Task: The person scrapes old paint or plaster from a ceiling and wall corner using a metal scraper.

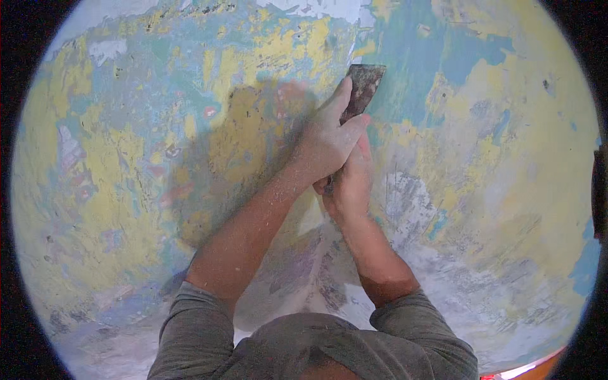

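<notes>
A scraper with a stained, flat metal blade (365, 90) points up and slightly right against a wall (256, 118) of patchy yellow, blue-green and whitish paint. My left hand (330, 128) lies over the tool, with a finger stretched along the blade's left edge. Below and to the right, my right hand (354, 175) is wrapped around the lower part of the tool, partly under my left hand. Most of the handle is hidden by the hands. Pale dust covers my left hand and forearm.
Two painted wall surfaces meet at an inner corner, whose line shows between my forearms. Bare whitish patches (411, 204) show right of my hands. A dark object (599, 194) stands at the far right edge. Shadows of my head and arms fall left of my hands.
</notes>
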Tool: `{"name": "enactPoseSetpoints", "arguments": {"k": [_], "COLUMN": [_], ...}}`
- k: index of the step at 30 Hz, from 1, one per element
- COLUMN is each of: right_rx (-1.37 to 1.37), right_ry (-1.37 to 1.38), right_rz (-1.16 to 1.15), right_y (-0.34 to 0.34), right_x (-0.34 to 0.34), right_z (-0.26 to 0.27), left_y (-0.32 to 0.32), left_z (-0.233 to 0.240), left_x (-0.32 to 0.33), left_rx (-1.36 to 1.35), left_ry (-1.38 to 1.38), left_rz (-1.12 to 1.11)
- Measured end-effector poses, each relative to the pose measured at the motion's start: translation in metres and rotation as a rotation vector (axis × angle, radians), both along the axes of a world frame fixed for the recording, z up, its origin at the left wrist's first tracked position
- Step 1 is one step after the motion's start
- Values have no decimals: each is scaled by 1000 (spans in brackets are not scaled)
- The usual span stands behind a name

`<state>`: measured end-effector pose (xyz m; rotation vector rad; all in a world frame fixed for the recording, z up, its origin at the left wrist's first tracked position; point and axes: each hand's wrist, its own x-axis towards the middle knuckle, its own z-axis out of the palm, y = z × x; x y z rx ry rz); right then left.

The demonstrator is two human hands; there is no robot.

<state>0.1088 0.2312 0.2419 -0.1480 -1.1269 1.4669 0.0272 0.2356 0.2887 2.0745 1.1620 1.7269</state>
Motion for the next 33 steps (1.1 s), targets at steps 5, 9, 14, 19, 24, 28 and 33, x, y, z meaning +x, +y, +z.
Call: {"name": "enactPoseSetpoints", "arguments": {"k": [5,9,14,19,24,28,33], "right_rx": [11,40,38,76,35,81,48], "right_ry": [56,9,-46,-48,12,79,61], "right_rz": [3,-44,-2,-36,-56,-72,-82], "right_y": [-6,-1,-11,-4,-7,-2,-13], "right_x": [-4,2,3,-3,2,-2,6], "right_z": [-1,23,2,13,4,36,3], "left_y": [12,3,3,-1,2,5,0], "left_z": [-8,28,-8,14,2,32,-4], "left_x": [0,7,3,-3,8,7,9], "left_rx": [28,-87,36,-49,23,-58,-3], "left_ry": [41,-58,43,-42,59,-33,66], "left_rz": [29,-36,8,-125,-10,-46,0]}}
